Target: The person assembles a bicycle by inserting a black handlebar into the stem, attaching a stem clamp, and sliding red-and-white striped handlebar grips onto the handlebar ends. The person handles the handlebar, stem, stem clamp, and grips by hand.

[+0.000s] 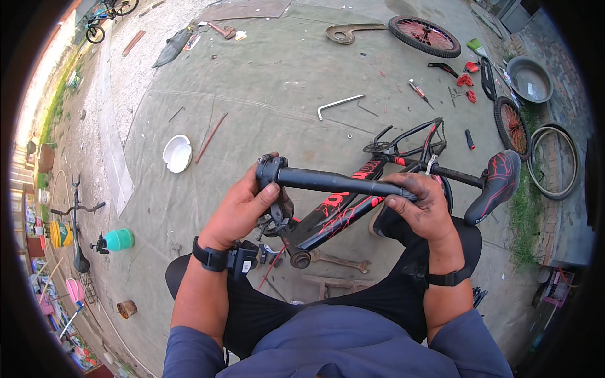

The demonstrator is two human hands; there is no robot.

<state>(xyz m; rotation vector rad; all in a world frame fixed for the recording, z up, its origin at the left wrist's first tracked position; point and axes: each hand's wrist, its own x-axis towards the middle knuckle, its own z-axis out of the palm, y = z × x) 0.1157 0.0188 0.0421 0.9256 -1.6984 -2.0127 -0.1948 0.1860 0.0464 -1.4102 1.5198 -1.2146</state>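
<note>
A long black bicycle handlebar stem lies nearly level across my two hands, above the frame. My left hand is wrapped round its clamp end, thumb on the near side. The narrower end is gripped by my right hand, whose fingertips are darkened with grime. Below, a black bicycle frame with red markings rests on the ground between my legs, its open head tube toward me. Its dark saddle points off to the right. My right forearm and hand partly hide the frame.
A rusty wrench lies close to my legs. Further out are an L-shaped bar, a screwdriver, a white dish and a teal bottle. Wheels, a tyre and a grey basin sit far right.
</note>
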